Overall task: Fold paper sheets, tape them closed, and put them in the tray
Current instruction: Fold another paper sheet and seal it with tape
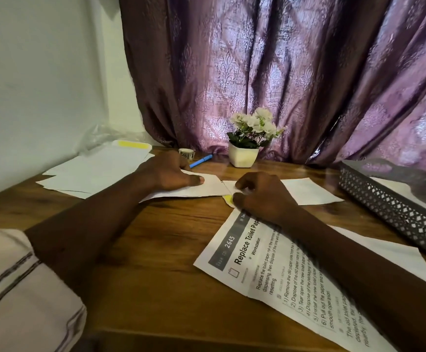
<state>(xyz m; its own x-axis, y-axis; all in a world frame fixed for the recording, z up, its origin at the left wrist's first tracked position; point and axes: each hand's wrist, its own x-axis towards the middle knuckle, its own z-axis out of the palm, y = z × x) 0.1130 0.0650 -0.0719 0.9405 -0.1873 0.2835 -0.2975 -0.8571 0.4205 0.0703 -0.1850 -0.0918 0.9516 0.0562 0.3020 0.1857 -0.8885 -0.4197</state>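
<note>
A folded white paper sheet (206,188) lies across the middle of the wooden table. My left hand (167,174) presses down on its left half, thumb flat on the paper. My right hand (260,194) rests curled on the fold at the sheet's middle, where its fingers pinch a small yellow-and-white piece (228,199), probably tape, at the near edge. The dark metal mesh tray (395,212) stands at the right with white paper inside. A roll of tape (187,153) sits behind my left hand.
A stack of blank sheets (92,174) lies at the left, with a white and yellow pad behind. A printed instruction sheet (283,275) lies under my right forearm. A blue pen (201,160) and a white flower pot (243,156) stand near the purple curtain.
</note>
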